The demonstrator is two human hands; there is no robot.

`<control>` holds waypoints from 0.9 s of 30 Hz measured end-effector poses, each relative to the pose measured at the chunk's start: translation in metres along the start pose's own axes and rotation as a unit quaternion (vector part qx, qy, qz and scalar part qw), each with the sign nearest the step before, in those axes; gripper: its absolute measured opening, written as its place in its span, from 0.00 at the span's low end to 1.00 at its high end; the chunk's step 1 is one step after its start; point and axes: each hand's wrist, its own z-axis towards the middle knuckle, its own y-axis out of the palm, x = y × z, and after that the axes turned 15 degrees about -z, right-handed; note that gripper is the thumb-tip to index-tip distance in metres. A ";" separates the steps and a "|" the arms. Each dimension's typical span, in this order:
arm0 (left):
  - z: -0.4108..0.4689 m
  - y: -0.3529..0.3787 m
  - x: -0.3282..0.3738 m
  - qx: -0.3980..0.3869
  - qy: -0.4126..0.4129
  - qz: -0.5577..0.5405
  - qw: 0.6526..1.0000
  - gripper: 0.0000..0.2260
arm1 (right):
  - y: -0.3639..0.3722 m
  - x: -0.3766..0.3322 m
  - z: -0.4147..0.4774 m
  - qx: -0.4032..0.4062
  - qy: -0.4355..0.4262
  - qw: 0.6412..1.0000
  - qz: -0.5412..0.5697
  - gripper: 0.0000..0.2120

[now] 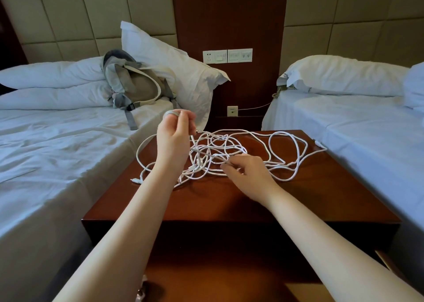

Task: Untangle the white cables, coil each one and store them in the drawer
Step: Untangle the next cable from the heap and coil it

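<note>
Viewing white cables (pixel 214 155) tangled on nightstand (pixel 321 187): our left hand (pixel 174 138) grips small coil (pixel 172 113), right hand (pixel 249 175) pinches strand (pixel 226 161); wall-socket panel (pixel 227 55) markings unreadable.

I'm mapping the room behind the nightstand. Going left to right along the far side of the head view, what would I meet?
Folded white bedding → grey backpack → wall switch panel → pillow on the right bed. The upright pillow overlaps the backpack, so it is left out.

A hotel bedroom with twin beds.
A dark wooden nightstand (pixel 229 200) stands between a left bed (pixel 57 152) and a right bed (pixel 367 129), both in white linen; behind it are a switch-and-socket panel (pixel 227 55) and padded headboards (pixel 68 14).
</note>
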 end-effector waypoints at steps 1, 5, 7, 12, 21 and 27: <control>-0.002 0.000 -0.002 -0.010 0.028 0.067 0.997 0.14 | -0.002 0.001 0.000 0.020 0.010 0.999 0.025 0.17; -0.010 0.004 -0.009 -0.069 0.120 0.232 0.963 0.12 | -0.014 0.002 0.001 0.090 0.036 0.989 0.114 0.14; -0.013 0.007 -0.012 -0.115 0.113 0.278 0.947 0.12 | -0.021 0.001 0.002 0.120 0.043 0.982 0.139 0.12; -0.017 0.019 -0.014 -0.174 0.041 0.311 0.934 0.12 | -0.039 -0.008 0.006 0.193 0.024 0.965 0.173 0.09; -0.031 0.033 0.001 -0.337 -0.303 -0.036 0.891 0.22 | -0.054 -0.011 0.014 0.226 -0.020 0.960 0.163 0.04; -0.033 0.031 0.012 -0.451 -0.354 -0.191 0.797 0.14 | -0.049 -0.006 0.011 0.189 -0.003 0.963 0.192 0.07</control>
